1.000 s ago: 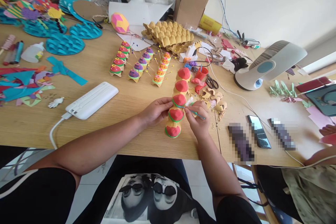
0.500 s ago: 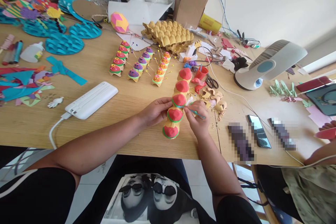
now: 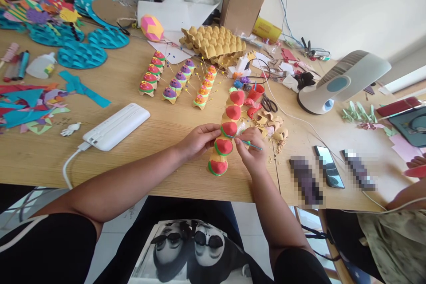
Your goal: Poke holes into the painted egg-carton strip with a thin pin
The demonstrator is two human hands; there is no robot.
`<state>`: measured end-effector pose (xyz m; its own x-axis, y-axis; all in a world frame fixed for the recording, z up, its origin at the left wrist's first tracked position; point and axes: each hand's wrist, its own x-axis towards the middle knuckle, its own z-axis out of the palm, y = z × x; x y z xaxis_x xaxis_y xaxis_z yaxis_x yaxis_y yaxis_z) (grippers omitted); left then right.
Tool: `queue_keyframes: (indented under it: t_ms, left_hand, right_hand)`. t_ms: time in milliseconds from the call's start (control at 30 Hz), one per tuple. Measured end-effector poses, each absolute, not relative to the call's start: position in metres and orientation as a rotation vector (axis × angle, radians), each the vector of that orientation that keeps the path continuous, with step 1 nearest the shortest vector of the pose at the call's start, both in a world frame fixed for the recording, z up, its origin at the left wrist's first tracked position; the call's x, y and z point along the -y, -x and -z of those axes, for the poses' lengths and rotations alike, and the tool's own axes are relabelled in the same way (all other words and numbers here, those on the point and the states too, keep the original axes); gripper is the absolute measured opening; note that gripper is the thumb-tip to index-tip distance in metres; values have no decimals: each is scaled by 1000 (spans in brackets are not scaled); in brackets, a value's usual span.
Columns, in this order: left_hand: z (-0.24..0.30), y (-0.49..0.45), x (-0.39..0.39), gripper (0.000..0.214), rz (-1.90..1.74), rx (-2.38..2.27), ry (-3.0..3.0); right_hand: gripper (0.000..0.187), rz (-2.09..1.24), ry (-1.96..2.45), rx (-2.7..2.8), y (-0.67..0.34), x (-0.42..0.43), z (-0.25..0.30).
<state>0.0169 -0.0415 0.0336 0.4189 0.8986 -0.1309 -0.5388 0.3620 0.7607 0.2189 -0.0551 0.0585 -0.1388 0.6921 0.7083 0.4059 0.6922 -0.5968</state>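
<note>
Near the front edge of the pale, wood-grained surface (image 3: 156,159), a long strip of egg-carton cups (image 3: 224,146) is laid slanting away from the person. Five bumps of rough yellowish pulp are seen, each capped with a smooth red dome, and green bands are wrapped round the nearer ones. Its middle is pinched by the left hand (image 3: 198,140), fingers curled against its side. A thin teal stick (image 3: 250,143) is gripped in the closed right hand (image 3: 253,156), its tip set against the strip.
</note>
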Motion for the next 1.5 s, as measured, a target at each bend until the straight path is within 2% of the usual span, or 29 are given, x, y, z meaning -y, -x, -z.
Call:
queue_keyframes:
  t_ms: [533, 933, 1500]
  left_hand:
    - [-38, -11, 37, 28, -974, -675, -813]
    - [-42, -12, 40, 27, -948, -673, -818]
    - [-36, -12, 38, 31, -934, -721, -845]
  right_hand:
    - [12, -284, 866, 1921, -222, 55, -64]
    - [4, -325, 915, 1950, -223, 56, -62]
    - [6, -287, 905, 1915, -222, 58, -60]
